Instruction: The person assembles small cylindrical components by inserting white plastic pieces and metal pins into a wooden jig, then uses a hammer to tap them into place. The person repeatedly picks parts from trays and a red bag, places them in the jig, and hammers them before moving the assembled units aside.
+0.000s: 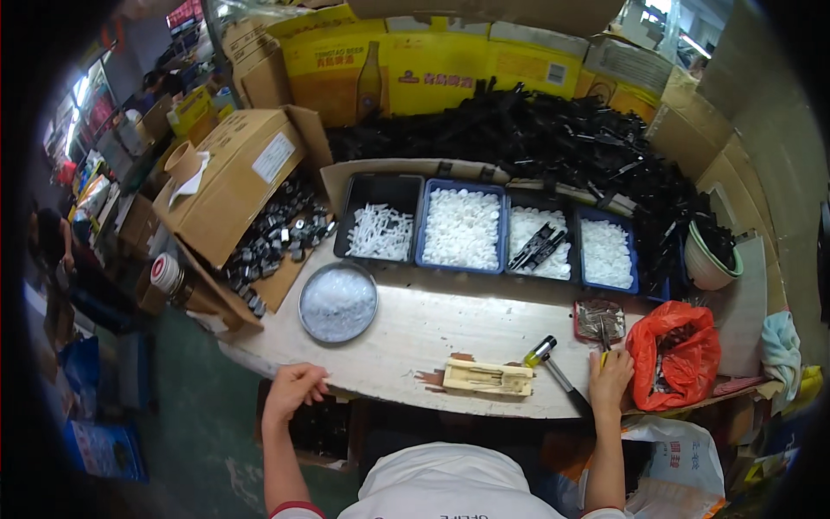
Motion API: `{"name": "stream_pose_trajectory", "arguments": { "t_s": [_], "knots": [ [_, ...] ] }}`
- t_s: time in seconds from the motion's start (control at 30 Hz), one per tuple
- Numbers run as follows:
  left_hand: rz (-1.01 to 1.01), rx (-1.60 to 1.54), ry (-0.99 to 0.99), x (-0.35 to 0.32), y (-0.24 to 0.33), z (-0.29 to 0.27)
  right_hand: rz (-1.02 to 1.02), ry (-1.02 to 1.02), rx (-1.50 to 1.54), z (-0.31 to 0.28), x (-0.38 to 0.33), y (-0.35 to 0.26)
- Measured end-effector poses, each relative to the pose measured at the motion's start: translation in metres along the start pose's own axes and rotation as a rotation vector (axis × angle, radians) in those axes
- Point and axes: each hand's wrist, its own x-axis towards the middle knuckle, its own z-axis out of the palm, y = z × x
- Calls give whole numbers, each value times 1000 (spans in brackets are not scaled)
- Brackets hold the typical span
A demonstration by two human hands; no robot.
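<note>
The pale, smooth worktable [415, 294] carries a tangled heap of black parts [527, 130] at the rear. Yellow cardboard cartons [441, 65] back the heap; an open brown carton [229, 177] lies at left. Four rectangular plastic bins [380, 190], black and blue, contain small white pieces [462, 229]. A crinkled red plastic bag [644, 346] sits at right, a round metal pan [337, 339] at left. The left hand [296, 387] is at the front edge, fingers loosely bent, nothing seen in them. The right hand [610, 374] grips a slim yellow-handled tool [604, 337], its tip over a shallow red dish [577, 323]. A grooved cream block [488, 378] and a hammer [562, 374] lie between the hands. Markings: bottle picture and red characters on yellow cardboard; white rectangular label on brown.
</note>
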Motion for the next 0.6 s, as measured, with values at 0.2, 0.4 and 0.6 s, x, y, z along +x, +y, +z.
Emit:
{"name": "stream_pose_trajectory", "arguments": {
  "t_s": [0.2,0.4,0.6],
  "knots": [
    [289,108,454,30,-2,-12,-154,134,324,-11,62,-46],
    [496,418,641,55,2,-8,-401,90,130,40,146,-122],
    [553,597,788,78,0,-20,-39,-118,162,45,183,-163]
  ]
}}
